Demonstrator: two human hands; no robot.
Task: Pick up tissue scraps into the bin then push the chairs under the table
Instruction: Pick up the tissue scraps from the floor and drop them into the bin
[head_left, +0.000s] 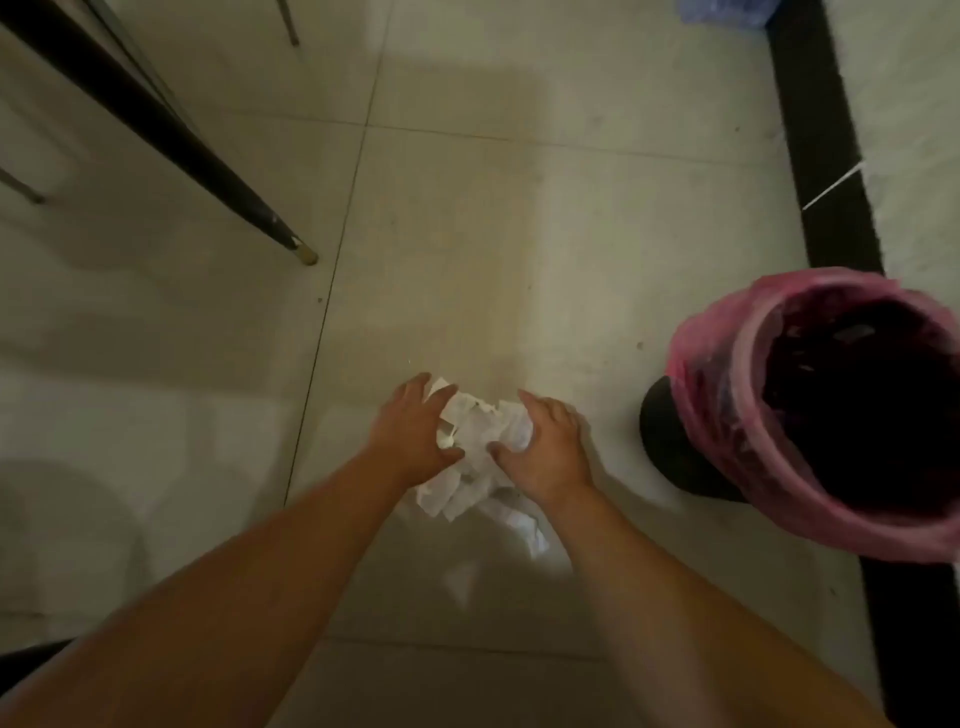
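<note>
A heap of white tissue scraps (480, 447) lies on the pale tiled floor in the lower middle of the head view. My left hand (415, 431) presses against the heap's left side and my right hand (545, 447) against its right side, fingers curled around the paper from both flanks. A few loose scraps (524, 525) trail toward me below the hands. The bin (727, 410), lined with a pink plastic bag, stands on the floor just right of my right hand; its inside is dark.
A dark, slanted furniture leg (171, 140) with a pale tip touches the floor at upper left. Thin metal chair legs (288, 23) show at the top and left edges. A black skirting strip (821, 156) runs along the right wall.
</note>
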